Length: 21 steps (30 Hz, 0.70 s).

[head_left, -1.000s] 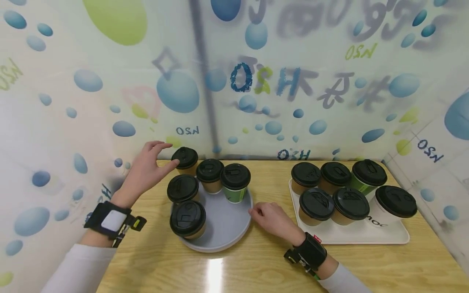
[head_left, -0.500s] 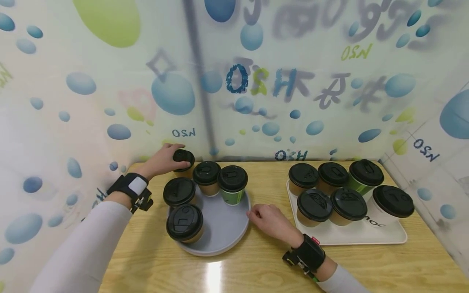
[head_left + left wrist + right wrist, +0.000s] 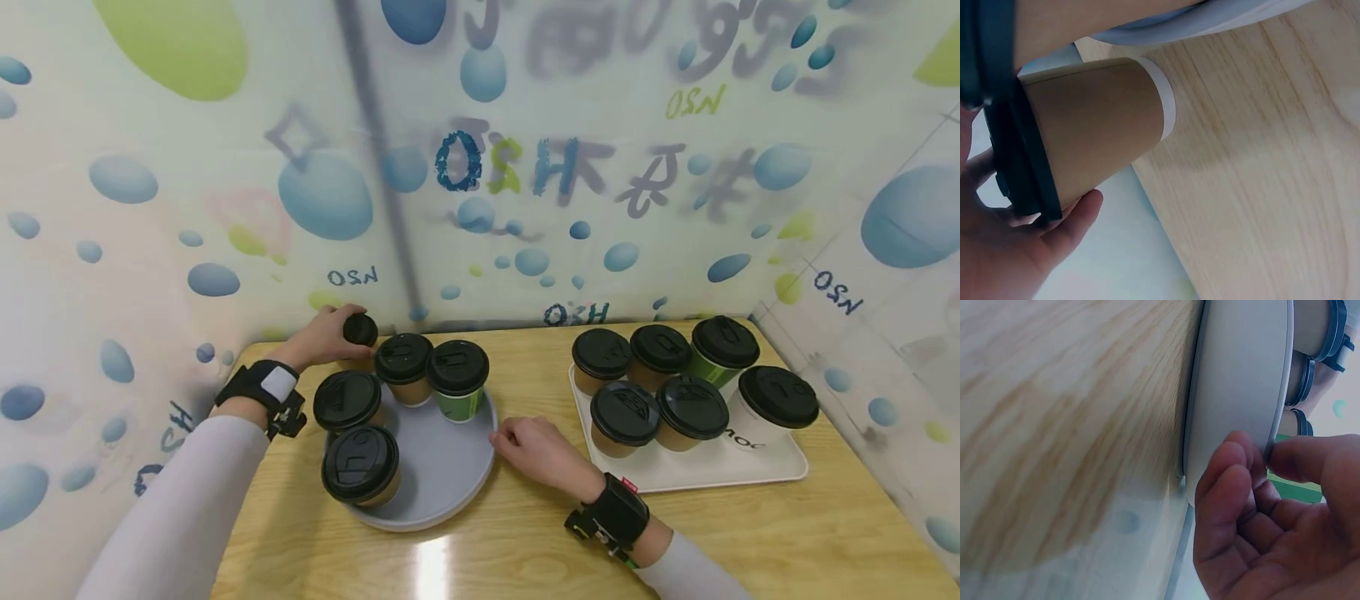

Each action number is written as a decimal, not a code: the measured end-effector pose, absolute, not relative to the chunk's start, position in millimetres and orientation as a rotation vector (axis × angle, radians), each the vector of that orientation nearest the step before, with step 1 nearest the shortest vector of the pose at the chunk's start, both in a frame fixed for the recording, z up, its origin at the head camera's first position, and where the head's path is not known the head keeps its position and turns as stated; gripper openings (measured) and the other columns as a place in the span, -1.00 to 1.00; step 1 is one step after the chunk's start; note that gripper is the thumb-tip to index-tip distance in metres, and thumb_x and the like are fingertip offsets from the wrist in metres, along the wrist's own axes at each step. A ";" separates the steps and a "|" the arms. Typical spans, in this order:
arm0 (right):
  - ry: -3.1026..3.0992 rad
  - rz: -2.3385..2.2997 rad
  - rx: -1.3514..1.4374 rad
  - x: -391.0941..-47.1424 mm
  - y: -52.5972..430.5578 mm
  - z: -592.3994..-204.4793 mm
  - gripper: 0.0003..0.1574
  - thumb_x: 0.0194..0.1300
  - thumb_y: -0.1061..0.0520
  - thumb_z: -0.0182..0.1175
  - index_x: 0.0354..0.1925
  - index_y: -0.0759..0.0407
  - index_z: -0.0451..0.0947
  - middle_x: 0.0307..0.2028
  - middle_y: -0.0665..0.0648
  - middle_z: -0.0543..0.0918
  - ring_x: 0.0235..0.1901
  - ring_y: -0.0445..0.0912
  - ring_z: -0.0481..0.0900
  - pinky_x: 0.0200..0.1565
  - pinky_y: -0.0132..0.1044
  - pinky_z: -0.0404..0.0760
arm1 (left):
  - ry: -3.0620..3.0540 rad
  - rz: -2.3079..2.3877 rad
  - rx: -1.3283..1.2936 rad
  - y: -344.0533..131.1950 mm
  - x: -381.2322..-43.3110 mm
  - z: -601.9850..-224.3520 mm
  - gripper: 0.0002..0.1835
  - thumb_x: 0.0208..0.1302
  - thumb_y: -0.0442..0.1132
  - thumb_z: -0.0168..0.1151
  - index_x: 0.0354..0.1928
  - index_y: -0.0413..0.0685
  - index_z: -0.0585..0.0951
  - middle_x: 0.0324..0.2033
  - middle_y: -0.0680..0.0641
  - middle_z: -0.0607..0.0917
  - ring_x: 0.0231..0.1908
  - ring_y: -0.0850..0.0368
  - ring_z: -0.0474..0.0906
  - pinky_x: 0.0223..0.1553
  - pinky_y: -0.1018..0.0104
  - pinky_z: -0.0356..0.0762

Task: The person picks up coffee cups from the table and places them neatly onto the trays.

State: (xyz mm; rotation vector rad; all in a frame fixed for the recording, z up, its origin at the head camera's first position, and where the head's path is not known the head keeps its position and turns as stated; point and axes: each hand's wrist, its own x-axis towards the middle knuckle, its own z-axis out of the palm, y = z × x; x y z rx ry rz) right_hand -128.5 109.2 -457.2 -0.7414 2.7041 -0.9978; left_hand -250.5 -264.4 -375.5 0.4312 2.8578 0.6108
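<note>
At the back left of the table, my left hand (image 3: 318,340) grips a brown paper coffee cup (image 3: 1097,119) with a black lid. In the left wrist view its fingers and thumb lie around the lid end, and the cup's white base is close over the wood. Beside it stands a round grey tray (image 3: 450,507) bearing lidded cups: two brown ones at the left, another brown cup (image 3: 407,367) at the back and a green cup (image 3: 459,404). My right hand (image 3: 538,450) pinches the tray's right rim between thumb and curled fingers (image 3: 1225,494).
To the right, a white rectangular tray (image 3: 682,482) carries several black-lidded cups, among them a green one (image 3: 708,367) and a white one (image 3: 753,417). A patterned wall covering (image 3: 517,242) rises right behind the table (image 3: 517,550).
My left hand has reached in from the left and closed around the back-left cup, which sat upright beside its fingers before. The right hand stays at the tray rim. The head view has shifted slightly.
</note>
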 end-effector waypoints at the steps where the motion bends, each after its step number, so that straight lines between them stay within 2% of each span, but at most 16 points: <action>1: 2.704 -0.997 -0.739 -128.4 108.7 -456.4 -0.54 0.57 0.05 0.13 -0.56 0.01 0.45 -0.63 -0.14 0.30 -0.62 -0.27 0.29 -0.51 -0.39 0.24 | 2.862 0.614 0.426 -265.6 -249.9 -376.3 -0.05 0.27 0.06 0.45 0.48 -0.40 0.27 0.23 -0.61 0.35 0.17 -0.43 0.35 0.05 -0.29 0.49; 5: 2.705 -0.993 -0.726 -128.4 108.2 -455.2 -0.55 0.56 0.05 0.14 -0.55 0.01 0.45 -0.63 -0.13 0.32 -0.62 -0.26 0.30 -0.51 -0.39 0.24 | 2.900 0.620 0.401 -269.1 -246.2 -375.4 -0.11 0.29 0.00 0.41 0.47 -0.40 0.29 0.18 -0.57 0.39 0.08 -0.38 0.40 -0.01 -0.25 0.52; 11: 2.705 -0.977 -0.718 -128.6 108.3 -454.2 -0.54 0.57 0.05 0.13 -0.56 0.00 0.45 -0.63 -0.13 0.30 -0.63 -0.26 0.28 -0.52 -0.39 0.22 | 2.953 0.661 0.363 -282.1 -234.2 -364.7 -0.14 0.32 -0.03 0.38 0.48 -0.37 0.27 0.19 -0.58 0.35 0.03 -0.38 0.41 -0.06 -0.24 0.52; 21: 2.687 -0.982 -0.706 -129.3 107.4 -453.6 -0.56 0.58 0.05 0.11 -0.52 0.01 0.49 -0.63 -0.12 0.33 -0.64 -0.25 0.30 -0.53 -0.39 0.23 | 3.064 0.712 0.298 -305.2 -202.8 -335.7 -0.10 0.35 -0.02 0.39 0.53 -0.31 0.20 0.25 -0.62 0.26 0.09 -0.49 0.40 -0.01 -0.37 0.49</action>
